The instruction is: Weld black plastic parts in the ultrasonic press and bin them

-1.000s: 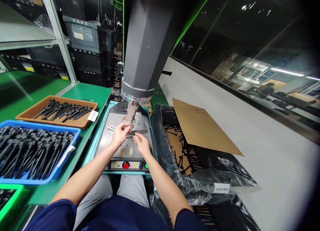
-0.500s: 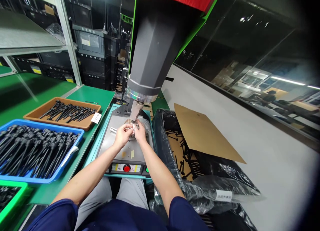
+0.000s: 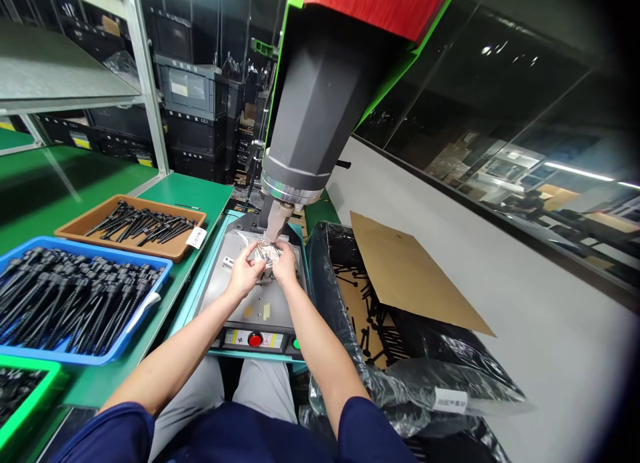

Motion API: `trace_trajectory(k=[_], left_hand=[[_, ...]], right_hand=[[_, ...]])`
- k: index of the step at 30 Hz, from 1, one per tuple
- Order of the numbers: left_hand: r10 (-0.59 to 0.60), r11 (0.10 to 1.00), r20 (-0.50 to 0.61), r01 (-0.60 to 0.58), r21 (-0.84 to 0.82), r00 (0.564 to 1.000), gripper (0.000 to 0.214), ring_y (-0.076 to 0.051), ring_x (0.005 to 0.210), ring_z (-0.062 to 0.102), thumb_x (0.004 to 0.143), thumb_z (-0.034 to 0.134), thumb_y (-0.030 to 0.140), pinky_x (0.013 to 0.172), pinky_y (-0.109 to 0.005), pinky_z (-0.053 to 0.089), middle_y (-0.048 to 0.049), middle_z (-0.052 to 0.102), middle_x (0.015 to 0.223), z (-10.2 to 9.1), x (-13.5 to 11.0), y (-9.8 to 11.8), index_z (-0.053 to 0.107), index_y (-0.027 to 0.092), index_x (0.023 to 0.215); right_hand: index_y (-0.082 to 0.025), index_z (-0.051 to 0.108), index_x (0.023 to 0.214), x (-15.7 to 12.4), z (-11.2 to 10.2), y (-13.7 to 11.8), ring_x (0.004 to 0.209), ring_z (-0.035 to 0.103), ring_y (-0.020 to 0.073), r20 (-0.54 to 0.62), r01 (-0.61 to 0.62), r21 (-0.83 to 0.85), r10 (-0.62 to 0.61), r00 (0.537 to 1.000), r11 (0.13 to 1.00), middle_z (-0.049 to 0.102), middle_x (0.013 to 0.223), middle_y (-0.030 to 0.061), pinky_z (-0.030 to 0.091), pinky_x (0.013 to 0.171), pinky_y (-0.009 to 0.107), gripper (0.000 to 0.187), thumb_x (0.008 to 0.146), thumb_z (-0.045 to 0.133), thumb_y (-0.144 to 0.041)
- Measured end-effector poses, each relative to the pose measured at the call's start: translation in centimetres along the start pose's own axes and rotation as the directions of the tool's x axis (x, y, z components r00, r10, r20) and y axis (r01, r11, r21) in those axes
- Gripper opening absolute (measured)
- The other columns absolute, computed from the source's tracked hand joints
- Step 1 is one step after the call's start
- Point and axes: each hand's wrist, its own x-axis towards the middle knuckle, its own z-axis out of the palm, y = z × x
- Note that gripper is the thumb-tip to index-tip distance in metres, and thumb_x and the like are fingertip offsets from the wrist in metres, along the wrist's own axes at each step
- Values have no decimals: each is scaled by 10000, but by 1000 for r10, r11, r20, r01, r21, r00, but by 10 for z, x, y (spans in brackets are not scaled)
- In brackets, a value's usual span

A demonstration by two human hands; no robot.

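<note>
Both my hands meet on the grey metal plate [image 3: 253, 301] of a press machine, right under its metal horn [image 3: 278, 221]. My left hand [image 3: 243, 272] and my right hand [image 3: 285, 265] pinch a crinkled clear plastic film [image 3: 264, 252] that lies over a small part on the fixture. The fingers of both hands are closed on the film. The part under the film is hidden. The big grey machine head [image 3: 320, 109] hangs just above my hands.
A red button [image 3: 255, 340] and a green button [image 3: 296, 344] sit on the machine's front edge. Left, on the green bench, stand a brown tray [image 3: 130, 241], a blue bin [image 3: 100, 356] and a green bin [image 3: 20, 409] of black rods. Right is a black-bagged box [image 3: 400, 356] with cardboard [image 3: 410, 276].
My right hand has moved forward from the plate's middle to the fixture under the horn and joined my left hand on the film. The camera has tilted up slightly.
</note>
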Motion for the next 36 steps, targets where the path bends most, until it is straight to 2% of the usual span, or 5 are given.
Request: trace_trajectory(k=[6, 14, 21, 25, 36], left_hand=[[-30, 997, 24, 28, 65, 999, 708, -144, 538, 597, 699, 649, 209, 539, -242, 433, 13, 631, 592, -7, -9, -6, 486, 101, 1379], [18, 993, 99, -30, 117, 995, 768, -148, 690, 680, 771, 651, 291, 650, -333, 547, -169, 405, 1487, -25, -30, -27, 344, 281, 1475], [42, 962, 31, -49, 269, 999, 560, -163, 842, 642, 817, 642, 367, 663, -286, 521, -121, 606, 1229, -52, -84, -25, 514, 222, 1343], [71, 946, 234, -140, 293, 970, 350, -204, 915, 628, 780, 694, 353, 775, -321, 515, -84, 678, 1031, -50, -104, -6, 673, 197, 1093], [2, 907, 112, -49, 418, 994, 237, -211, 771, 635, 800, 670, 378, 742, -323, 497, -59, 710, 832, -101, -124, 21, 740, 180, 909]], right_hand=[[-203, 542, 752, -36, -22, -1, 645, 555, 161, 66, -257, 115, 251, 966, 960, 589, 685, -13, 461, 663, 301, 268, 678, 712, -396], [-204, 548, 776, -96, -62, -17, 529, 477, 105, 494, -446, 267, 276, 824, 855, 559, 635, -53, 365, 475, 226, 344, 626, 793, -394], [-218, 547, 820, -95, -64, -54, 639, 527, 128, 331, -222, 370, 96, 939, 902, 570, 714, -38, 449, 605, 263, 384, 603, 836, -347], [-223, 530, 825, -102, -47, -71, 634, 542, 130, 351, -223, 454, 56, 935, 863, 579, 721, -36, 466, 607, 272, 376, 631, 824, -356], [-242, 588, 1114, -117, -11, -91, 942, 653, 199, 524, -289, 541, -48, 850, 790, 685, 1007, 47, 545, 765, 329, 440, 717, 768, -296]])
